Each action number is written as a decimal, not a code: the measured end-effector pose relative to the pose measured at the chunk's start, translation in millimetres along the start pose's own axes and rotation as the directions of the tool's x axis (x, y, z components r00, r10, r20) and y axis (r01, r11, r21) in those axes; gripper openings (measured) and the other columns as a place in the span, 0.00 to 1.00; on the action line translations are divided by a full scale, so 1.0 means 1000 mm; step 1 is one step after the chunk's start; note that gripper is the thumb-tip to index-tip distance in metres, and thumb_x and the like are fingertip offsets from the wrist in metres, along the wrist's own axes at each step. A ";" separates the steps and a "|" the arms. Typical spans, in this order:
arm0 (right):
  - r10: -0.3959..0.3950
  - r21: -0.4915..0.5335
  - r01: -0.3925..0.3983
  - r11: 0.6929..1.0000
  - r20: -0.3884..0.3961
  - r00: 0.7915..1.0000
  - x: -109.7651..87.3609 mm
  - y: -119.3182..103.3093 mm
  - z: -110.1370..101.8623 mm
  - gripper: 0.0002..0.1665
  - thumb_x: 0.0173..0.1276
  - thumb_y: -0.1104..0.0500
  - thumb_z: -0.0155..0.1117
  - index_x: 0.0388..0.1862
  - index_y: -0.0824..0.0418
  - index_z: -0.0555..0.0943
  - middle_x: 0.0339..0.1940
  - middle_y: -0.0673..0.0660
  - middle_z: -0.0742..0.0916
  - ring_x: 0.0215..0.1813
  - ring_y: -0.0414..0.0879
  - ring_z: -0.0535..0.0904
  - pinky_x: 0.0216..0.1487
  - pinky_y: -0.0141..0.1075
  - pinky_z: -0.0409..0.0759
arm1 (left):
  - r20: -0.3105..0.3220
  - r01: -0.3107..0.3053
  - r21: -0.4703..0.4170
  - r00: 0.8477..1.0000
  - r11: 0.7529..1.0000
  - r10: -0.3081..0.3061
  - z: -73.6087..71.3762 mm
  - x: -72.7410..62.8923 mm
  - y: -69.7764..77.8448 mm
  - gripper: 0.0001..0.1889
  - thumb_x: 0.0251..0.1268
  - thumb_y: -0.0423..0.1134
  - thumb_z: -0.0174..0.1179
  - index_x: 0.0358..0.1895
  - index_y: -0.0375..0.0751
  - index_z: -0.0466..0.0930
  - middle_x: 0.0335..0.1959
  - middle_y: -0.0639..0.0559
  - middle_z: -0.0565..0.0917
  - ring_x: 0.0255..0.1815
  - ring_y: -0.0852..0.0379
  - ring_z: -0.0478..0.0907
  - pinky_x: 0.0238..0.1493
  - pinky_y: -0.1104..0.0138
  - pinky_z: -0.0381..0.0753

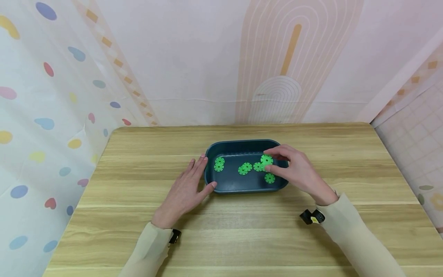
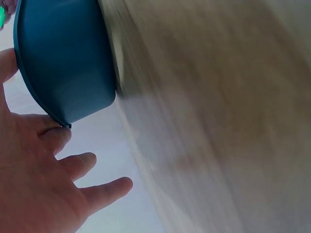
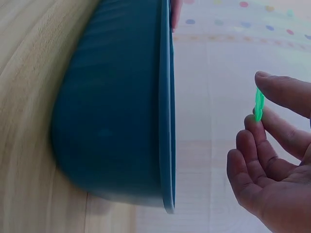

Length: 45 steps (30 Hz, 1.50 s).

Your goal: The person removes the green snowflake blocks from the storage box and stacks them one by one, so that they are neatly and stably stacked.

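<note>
A dark blue oblong bin [image 1: 238, 185] with rounded corners lies on the table. Inside are several small green notched discs, one pair [image 1: 219, 164] near the left end and others [image 1: 245, 168] around the middle. My right hand [image 1: 299, 169] is above the bin's right end, pinching a green notched disc [image 1: 267, 159] between thumb and fingertips. Seen edge-on in the right wrist view, the disc [image 3: 259, 104] is higher than the bin's rim. My left hand [image 1: 185, 190] rests at the bin's left end, fingers spread and fairly straight, with fingertips and thumb touching the rim [image 2: 43, 107].
The wooden table [image 1: 242, 238] extends around the bin on all sides. Behind it hangs a patterned cloth [image 1: 194, 65], with another dotted stretch on the left. Small black devices [image 1: 312, 216] sit at both wrists.
</note>
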State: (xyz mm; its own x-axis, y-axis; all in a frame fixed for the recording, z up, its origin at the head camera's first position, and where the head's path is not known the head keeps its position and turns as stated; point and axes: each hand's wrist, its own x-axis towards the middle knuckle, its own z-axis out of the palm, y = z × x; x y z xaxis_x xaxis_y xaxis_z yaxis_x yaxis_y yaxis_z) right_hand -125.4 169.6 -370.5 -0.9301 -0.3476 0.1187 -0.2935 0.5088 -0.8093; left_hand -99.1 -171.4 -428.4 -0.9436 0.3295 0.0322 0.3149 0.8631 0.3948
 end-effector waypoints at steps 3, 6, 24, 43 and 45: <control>0.009 0.006 -0.009 1.000 -0.011 1.000 -0.003 0.002 -0.003 0.22 0.68 0.59 0.75 0.59 0.59 0.85 0.55 0.54 0.84 0.60 0.55 0.80 0.66 0.55 0.77 | 0.002 0.002 -0.001 1.000 1.000 -0.002 0.000 0.000 0.000 0.46 0.75 0.65 0.52 0.85 0.41 0.50 0.85 0.46 0.52 0.84 0.38 0.49 0.73 0.36 0.62; 0.018 0.011 -0.017 1.000 -0.022 1.000 -0.006 0.003 -0.006 0.21 0.68 0.58 0.75 0.59 0.60 0.85 0.56 0.55 0.83 0.60 0.56 0.80 0.67 0.55 0.76 | 0.002 -0.001 -0.001 1.000 1.000 0.001 0.000 0.000 0.000 0.46 0.75 0.65 0.52 0.84 0.41 0.50 0.85 0.46 0.52 0.84 0.38 0.49 0.74 0.36 0.62; 0.050 -0.006 -0.051 0.999 -0.085 0.995 -0.024 0.004 -0.023 0.23 0.68 0.56 0.76 0.61 0.59 0.85 0.56 0.53 0.84 0.60 0.52 0.78 0.65 0.40 0.76 | 0.002 0.002 -0.001 1.000 1.000 -0.002 0.000 0.001 0.000 0.46 0.76 0.65 0.51 0.85 0.41 0.49 0.85 0.46 0.52 0.84 0.39 0.48 0.74 0.36 0.62; 0.070 -0.028 -0.074 0.997 -0.145 0.987 -0.040 0.016 -0.037 0.22 0.69 0.56 0.75 0.61 0.59 0.85 0.56 0.51 0.83 0.58 0.47 0.77 0.59 0.19 0.70 | 0.000 0.005 -0.001 1.000 1.000 -0.005 0.000 0.000 0.001 0.46 0.75 0.66 0.51 0.84 0.41 0.50 0.85 0.46 0.52 0.84 0.40 0.48 0.74 0.38 0.62; 0.065 -0.029 -0.070 0.997 -0.149 0.987 -0.042 0.018 -0.039 0.22 0.70 0.57 0.74 0.61 0.60 0.85 0.56 0.51 0.83 0.57 0.43 0.77 0.59 0.18 0.70 | 0.000 0.007 -0.002 1.000 1.000 -0.007 0.000 0.000 0.001 0.46 0.76 0.65 0.52 0.84 0.40 0.50 0.85 0.46 0.53 0.84 0.40 0.49 0.74 0.38 0.63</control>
State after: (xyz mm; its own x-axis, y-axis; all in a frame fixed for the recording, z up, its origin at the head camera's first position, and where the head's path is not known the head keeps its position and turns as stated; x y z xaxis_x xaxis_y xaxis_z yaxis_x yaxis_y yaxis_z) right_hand -100.4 223.4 -367.6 -0.9698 -0.1924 0.1500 -0.2335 0.5547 -0.7986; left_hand -98.4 -170.4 -428.1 -0.9458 0.3235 0.0295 0.3081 0.8647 0.3968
